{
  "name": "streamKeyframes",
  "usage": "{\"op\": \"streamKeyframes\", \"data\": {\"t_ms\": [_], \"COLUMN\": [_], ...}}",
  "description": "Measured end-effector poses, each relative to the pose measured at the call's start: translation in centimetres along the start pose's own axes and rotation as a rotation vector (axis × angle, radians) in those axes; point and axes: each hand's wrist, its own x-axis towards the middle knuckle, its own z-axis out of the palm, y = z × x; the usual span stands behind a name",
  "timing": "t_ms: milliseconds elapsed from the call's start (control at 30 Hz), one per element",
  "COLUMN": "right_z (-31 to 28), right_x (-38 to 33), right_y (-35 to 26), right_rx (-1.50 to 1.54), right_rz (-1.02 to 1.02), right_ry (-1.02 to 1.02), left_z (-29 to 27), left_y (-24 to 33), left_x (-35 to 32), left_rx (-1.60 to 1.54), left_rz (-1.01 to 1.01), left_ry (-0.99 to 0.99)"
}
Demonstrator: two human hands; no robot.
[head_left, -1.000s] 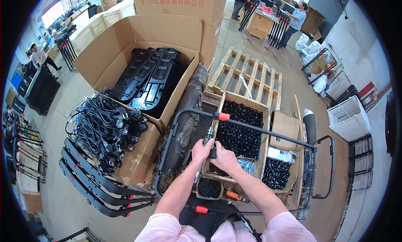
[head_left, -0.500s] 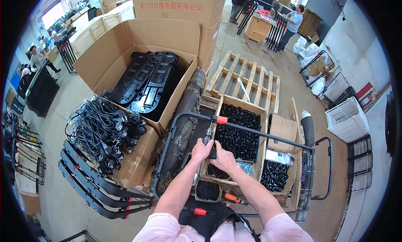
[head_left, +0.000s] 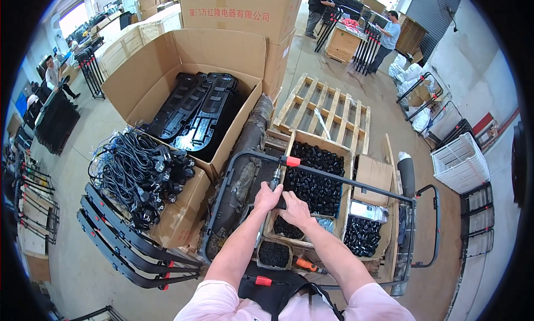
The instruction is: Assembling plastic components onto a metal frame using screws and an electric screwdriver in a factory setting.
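Screwdriver (head_left: 275, 180) in both hands above box (head_left: 311, 140) of black caps (head_left: 314, 173).

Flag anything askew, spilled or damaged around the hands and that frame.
Nothing looks spilled or broken. Both hands, left hand and right hand, meet on a tool under the black tube frame. The one untidy spot: black cables heaped loose, overhanging their cardboard box.

Concrete floor (head_left: 105, 126); open cardboard box (head_left: 167, 54), wooden pallet (head_left: 328, 107), black frames (head_left: 119, 249)
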Motion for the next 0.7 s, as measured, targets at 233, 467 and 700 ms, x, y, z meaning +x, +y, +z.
{"op": "streamKeyframes", "data": {"t_ms": [233,467,700], "right_z": [0.4,0.7,0.9], "right_x": [-0.4,-1.1,-1.7], "right_y": [-1.0,-1.0,-1.5], "right_rx": [0.042,0.051,0.052], "right_rz": [0.017,0.029,0.035], "right_ry": [-0.008,-0.022,-0.022], "left_z": [-0.3,-0.6,-0.4], "left_y": [-0.3,-0.5,-1.1], "left_x": [-0.3,-1.0,-1.5], "left_rx": [0.016,0.013,0.012], "left_rz": [-0.011,-0.012,-0.009], "left_ry": [-0.016,-0.035,-0.015]}}
